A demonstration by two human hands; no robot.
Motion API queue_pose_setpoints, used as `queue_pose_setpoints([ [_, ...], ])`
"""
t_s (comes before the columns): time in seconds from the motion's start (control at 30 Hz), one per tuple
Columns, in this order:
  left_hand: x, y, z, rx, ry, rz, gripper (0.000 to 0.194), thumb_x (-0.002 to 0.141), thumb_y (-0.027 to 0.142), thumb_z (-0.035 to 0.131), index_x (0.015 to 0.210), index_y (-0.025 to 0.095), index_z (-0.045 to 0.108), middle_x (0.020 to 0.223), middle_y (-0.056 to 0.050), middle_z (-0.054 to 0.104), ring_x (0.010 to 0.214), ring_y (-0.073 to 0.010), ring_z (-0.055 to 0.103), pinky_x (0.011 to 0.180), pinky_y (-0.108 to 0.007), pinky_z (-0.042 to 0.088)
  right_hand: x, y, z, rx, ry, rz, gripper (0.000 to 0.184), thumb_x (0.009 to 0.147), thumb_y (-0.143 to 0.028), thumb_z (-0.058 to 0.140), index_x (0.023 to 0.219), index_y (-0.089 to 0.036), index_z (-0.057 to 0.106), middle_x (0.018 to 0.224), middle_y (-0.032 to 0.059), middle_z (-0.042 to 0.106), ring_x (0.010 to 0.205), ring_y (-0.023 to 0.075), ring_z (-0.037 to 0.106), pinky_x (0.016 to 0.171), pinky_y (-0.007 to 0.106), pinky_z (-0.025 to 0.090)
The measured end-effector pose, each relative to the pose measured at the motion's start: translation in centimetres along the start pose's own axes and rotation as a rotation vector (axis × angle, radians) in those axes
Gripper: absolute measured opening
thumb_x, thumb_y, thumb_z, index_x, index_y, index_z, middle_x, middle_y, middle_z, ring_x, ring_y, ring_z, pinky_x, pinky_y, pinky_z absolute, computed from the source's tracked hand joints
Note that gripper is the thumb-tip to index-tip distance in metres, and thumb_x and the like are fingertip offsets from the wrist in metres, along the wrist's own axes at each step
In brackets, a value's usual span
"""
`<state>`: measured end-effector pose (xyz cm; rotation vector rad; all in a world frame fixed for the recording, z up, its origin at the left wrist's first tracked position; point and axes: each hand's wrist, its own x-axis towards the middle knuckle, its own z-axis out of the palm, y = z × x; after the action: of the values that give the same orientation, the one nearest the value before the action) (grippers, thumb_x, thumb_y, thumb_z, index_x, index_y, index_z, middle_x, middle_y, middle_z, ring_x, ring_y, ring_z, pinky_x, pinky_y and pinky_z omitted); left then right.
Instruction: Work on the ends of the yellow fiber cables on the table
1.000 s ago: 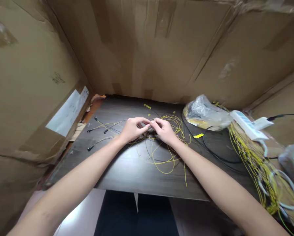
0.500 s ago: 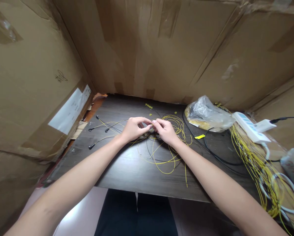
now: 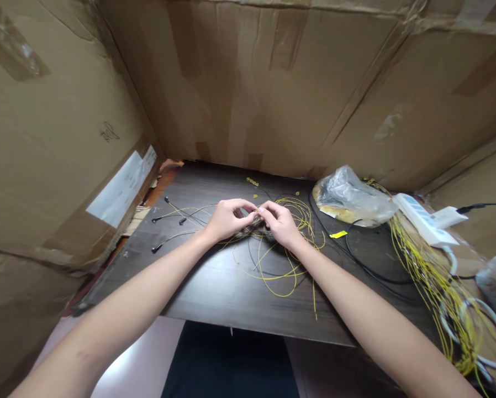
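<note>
As the bare left hand (image 3: 230,220) and bare right hand (image 3: 281,222) meet at frame centre, fingertips pinch thin, plastic-sheathed yellow and black wires (image 3: 242,233), the exact strand too small to discern. Loose yellow loops (image 3: 304,213), right of centre, could snag if tugged. The wires' long axis runs roughly sideways, small black connector ends (image 3: 156,249) pointing left.

Worn on the head, fairly near, facing forward and down over the lap (image 3: 231,365) onto the table (image 3: 215,296), centring left hand (image 3: 226,221) and right hand (image 3: 281,224), taking in cardboard walls (image 3: 248,99) beyond.
</note>
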<state>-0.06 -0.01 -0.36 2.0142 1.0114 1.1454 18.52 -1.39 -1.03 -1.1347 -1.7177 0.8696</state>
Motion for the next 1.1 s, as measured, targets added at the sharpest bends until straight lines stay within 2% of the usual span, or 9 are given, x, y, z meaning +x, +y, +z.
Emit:
queue_pose_setpoints([
  [0.07, 0.02, -0.08, -0.05, 0.0, -0.007, -0.013, 0.017, 0.083, 0.029, 0.072, 0.09, 0.016, 0.08, 0.079, -0.004, 0.077, 0.055, -0.0096, 0.062, 0.053, -0.018, 0.049, -0.02, 0.05, -0.03, 0.021, -0.002, 0.012, 0.03, 0.088, -0.049, 0.059, 0.079, -0.02, 0.059, 0.067, -0.0012, 0.054, 0.059, 0.0135, 0.046, 0.057, 0.027, 0.036],
  [0.13, 0.03, -0.23, -0.06, -0.004, -0.02, -0.016, 0.017, 0.083, 0.029, 0.072, 0.091, 0.016, 0.08, 0.079, -0.004, 0.078, 0.055, -0.0094, 0.061, 0.053, -0.018, 0.048, -0.04, 0.11, -0.04, 0.005, 0.005, 0.008, 0.03, 0.088, -0.048, 0.059, 0.076, -0.02, 0.057, 0.064, -0.0018, 0.052, 0.058, 0.0133, 0.045, 0.057, 0.027, 0.035],
  [0.3, 0.02, -0.28, 0.04, -0.006, -0.024, -0.01, 0.018, 0.083, 0.03, 0.072, 0.091, 0.016, 0.08, 0.08, -0.004, 0.078, 0.055, -0.0099, 0.062, 0.053, -0.019, 0.049, -0.03, 0.19, 0.0, -0.047, 0.013, -0.028, 0.044, 0.094, -0.05, 0.05, 0.061, -0.021, 0.047, 0.057, -0.0022, 0.044, 0.057, 0.0128, 0.041, 0.058, 0.028, 0.033],
  [0.5, 0.08, 0.1, -0.05, 0.006, -0.018, -0.028, 0.018, 0.083, 0.031, 0.072, 0.089, 0.016, 0.079, 0.08, -0.004, 0.077, 0.057, -0.0109, 0.064, 0.055, -0.019, 0.05, 0.01, 0.15, -0.07, 0.04, -0.003, 0.01, 0.03, 0.089, -0.05, 0.057, 0.082, -0.021, 0.058, 0.069, -0.0008, 0.055, 0.06, 0.0139, 0.047, 0.058, 0.027, 0.038],
  [0.6, 0.09, 0.03, -0.05, 0.013, -0.045, -0.012, 0.017, 0.083, 0.03, 0.071, 0.092, 0.017, 0.079, 0.081, -0.003, 0.077, 0.059, -0.0108, 0.064, 0.057, -0.019, 0.051, 0.01, 0.14, -0.06, 0.011, 0.007, 0.019, 0.032, 0.089, -0.05, 0.057, 0.077, -0.021, 0.056, 0.066, -0.0011, 0.052, 0.06, 0.0141, 0.046, 0.057, 0.027, 0.037],
  [0.77, 0.03, -0.05, 0.03, 0.034, -0.052, 0.02, 0.015, 0.084, 0.027, 0.07, 0.092, 0.017, 0.079, 0.084, -0.003, 0.078, 0.062, -0.0107, 0.065, 0.059, -0.019, 0.052, -0.01, 0.03, -0.03, -0.058, 0.014, -0.007, 0.047, 0.094, -0.054, 0.049, 0.061, -0.02, 0.049, 0.058, -0.0016, 0.045, 0.057, 0.0131, 0.041, 0.058, 0.028, 0.034],
  [0.97, 0.08, -0.04, 0.0, 0.014, -0.031, -0.014, 0.017, 0.084, 0.028, 0.071, 0.093, 0.016, 0.079, 0.083, -0.003, 0.078, 0.062, -0.011, 0.065, 0.059, -0.019, 0.052, 0.0, 0.15, -0.02, 0.034, 0.017, 0.023, 0.029, 0.086, -0.048, 0.06, 0.081, -0.02, 0.06, 0.069, -0.0007, 0.056, 0.06, 0.0137, 0.047, 0.058, 0.027, 0.037],
  [1.1, 0.1, -0.29, 0.03, 0.02, -0.038, -0.001, 0.017, 0.085, 0.028, 0.071, 0.094, 0.017, 0.079, 0.083, -0.003, 0.077, 0.061, -0.0108, 0.065, 0.059, -0.019, 0.052, 0.04, 0.18, -0.02, -0.014, 0.032, 0.012, 0.035, 0.09, -0.051, 0.056, 0.073, -0.02, 0.057, 0.064, -0.0016, 0.051, 0.059, 0.0135, 0.044, 0.057, 0.027, 0.035],
])
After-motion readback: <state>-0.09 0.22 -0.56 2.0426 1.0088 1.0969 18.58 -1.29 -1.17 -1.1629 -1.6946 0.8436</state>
